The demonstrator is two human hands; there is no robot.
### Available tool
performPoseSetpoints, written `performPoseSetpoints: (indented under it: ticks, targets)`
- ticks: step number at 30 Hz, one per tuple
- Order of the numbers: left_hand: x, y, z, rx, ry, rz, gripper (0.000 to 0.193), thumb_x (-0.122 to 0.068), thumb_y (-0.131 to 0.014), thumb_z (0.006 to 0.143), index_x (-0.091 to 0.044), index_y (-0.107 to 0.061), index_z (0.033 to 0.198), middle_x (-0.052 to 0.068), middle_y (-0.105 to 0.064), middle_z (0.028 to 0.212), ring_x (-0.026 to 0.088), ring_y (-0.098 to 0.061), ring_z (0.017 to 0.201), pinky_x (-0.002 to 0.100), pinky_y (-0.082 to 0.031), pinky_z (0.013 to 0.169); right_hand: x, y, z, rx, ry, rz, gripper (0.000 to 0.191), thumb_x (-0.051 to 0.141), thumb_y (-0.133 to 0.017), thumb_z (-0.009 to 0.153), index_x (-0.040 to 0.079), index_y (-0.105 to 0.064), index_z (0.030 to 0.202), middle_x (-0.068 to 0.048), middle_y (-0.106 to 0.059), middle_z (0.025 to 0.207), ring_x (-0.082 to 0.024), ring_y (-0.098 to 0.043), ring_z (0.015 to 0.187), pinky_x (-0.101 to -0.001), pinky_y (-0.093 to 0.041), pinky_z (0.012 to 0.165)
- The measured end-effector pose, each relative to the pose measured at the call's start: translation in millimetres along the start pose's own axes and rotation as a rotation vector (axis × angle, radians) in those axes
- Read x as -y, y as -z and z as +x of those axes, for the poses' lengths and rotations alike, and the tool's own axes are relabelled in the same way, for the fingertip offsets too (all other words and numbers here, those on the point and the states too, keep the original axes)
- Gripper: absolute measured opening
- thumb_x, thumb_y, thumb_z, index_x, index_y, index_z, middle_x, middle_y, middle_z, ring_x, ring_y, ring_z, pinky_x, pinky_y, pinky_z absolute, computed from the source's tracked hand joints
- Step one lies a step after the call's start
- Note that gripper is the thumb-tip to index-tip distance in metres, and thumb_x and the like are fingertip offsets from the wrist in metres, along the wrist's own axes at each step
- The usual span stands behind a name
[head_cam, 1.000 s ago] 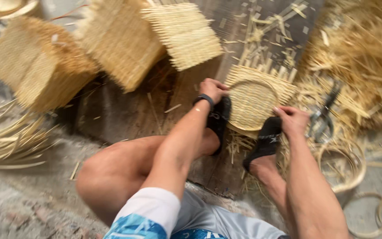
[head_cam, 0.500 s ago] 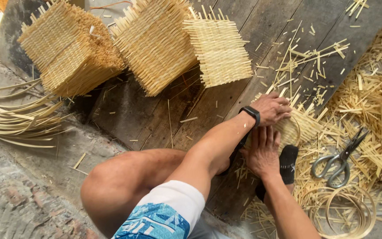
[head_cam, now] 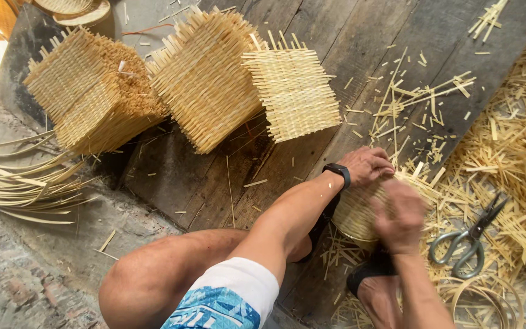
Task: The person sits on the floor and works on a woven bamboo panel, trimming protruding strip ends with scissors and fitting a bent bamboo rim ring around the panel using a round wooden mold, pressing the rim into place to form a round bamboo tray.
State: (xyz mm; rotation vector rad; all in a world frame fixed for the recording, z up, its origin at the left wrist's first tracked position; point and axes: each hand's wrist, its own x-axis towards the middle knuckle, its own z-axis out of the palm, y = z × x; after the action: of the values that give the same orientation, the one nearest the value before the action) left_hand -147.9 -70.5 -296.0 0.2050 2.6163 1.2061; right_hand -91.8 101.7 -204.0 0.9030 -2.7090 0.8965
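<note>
The person crouches over dark wooden planks (head_cam: 226,176) with a small round woven piece (head_cam: 357,213) pinned at their feet, near the right-hand edge of the boards where the straw litter begins. The left hand (head_cam: 368,166), a black band on its wrist, is curled over the top rim of the piece and grips it; the right hand (head_cam: 400,216) lies over its front and is blurred, so I cannot tell whether it pinches a strip or just presses the weave. Loose strip ends (head_cam: 424,180) stick out from the piece's far side, untrimmed, so by my reckoning this one is only partly done: the body is woven, the edge looks unfinished. Behind it, toward the far edge of the planks, three stacks of flat woven mats stand ready: one stack (head_cam: 89,100) at the left corner, a bigger stack (head_cam: 205,79) in the middle, a smaller one (head_cam: 293,91) leaning just beside it. Scissors (head_cam: 470,234) lie apart to the right on the heap of offcuts (head_cam: 518,146), untouched. Long bent strips (head_cam: 22,183) rest off the left edge, on the rough ground, and coiled hoops (head_cam: 485,301) lie near the right foot, so plenty of raw material looks to be left.
</note>
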Motion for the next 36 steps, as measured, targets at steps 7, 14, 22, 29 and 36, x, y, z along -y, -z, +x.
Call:
performPoseSetpoints:
  ticks: [7, 14, 22, 29, 36]
  targets:
    - [-5.9, 9.4, 2.0, 0.114, 0.212, -0.058, 0.045, -0.056, -0.048, 0.100, -0.023, -0.076, 0.112, 0.009, -0.076, 0.109, 0.032, -0.070, 0.104, 0.045, -0.055, 0.091, -58.8, -32.0, 24.2, 0.035, -0.612, 0.578, 0.022, 0.020, -0.070, 0.106, 0.001, -0.068, 0.097, -0.001, -0.063, 0.082, -0.009, -0.054, 0.073, -0.0243, -0.041, 0.063]
    - [-14.1, 23.1, 12.3, 0.120, 0.352, -0.147, 0.047, -0.060, -0.057, 0.090, -0.024, -0.081, 0.109, 0.010, -0.077, 0.105, 0.031, -0.072, 0.100, 0.043, -0.055, 0.090, -58.1, -28.0, 32.1, 0.053, -0.677, 0.667, 0.031, 0.027, -0.064, 0.107, 0.003, -0.065, 0.088, -0.001, -0.058, 0.074, -0.009, -0.047, 0.065, -0.0265, -0.038, 0.058]
    - [7.5, 4.4, 25.2, 0.146, 0.380, -0.233, 0.051, -0.064, -0.064, 0.084, -0.017, -0.082, 0.093, 0.010, -0.079, 0.088, 0.026, -0.074, 0.086, 0.041, -0.057, 0.079, -62.7, -32.0, 46.4, 0.400, -0.670, 0.089, 0.065, 0.053, -0.035, 0.113, 0.003, -0.068, 0.086, -0.026, -0.068, 0.081, -0.045, -0.066, 0.080, -0.0528, -0.051, 0.076]
    - [-18.4, 14.4, -1.0, -0.030, 0.337, -0.242, 0.053, -0.065, -0.060, 0.084, -0.017, -0.080, 0.095, 0.008, -0.077, 0.092, 0.025, -0.072, 0.087, 0.040, -0.056, 0.078, -28.2, -19.4, 51.9, 0.402, -0.551, -0.355, 0.064, 0.049, -0.031, 0.111, 0.005, -0.072, 0.090, -0.019, -0.073, 0.091, -0.035, -0.065, 0.090, -0.0486, -0.050, 0.079]
    - [-24.0, 18.0, -1.7, 0.217, 0.407, 0.072, 0.077, -0.064, -0.023, 0.102, -0.011, -0.080, 0.097, 0.021, -0.074, 0.098, 0.039, -0.070, 0.096, 0.051, -0.052, 0.088, -18.8, -20.3, 69.5, 0.493, -0.975, -0.088, 0.066, 0.051, -0.024, 0.109, 0.008, -0.075, 0.115, -0.027, -0.073, 0.103, -0.044, -0.068, 0.095, -0.0534, -0.051, 0.085]
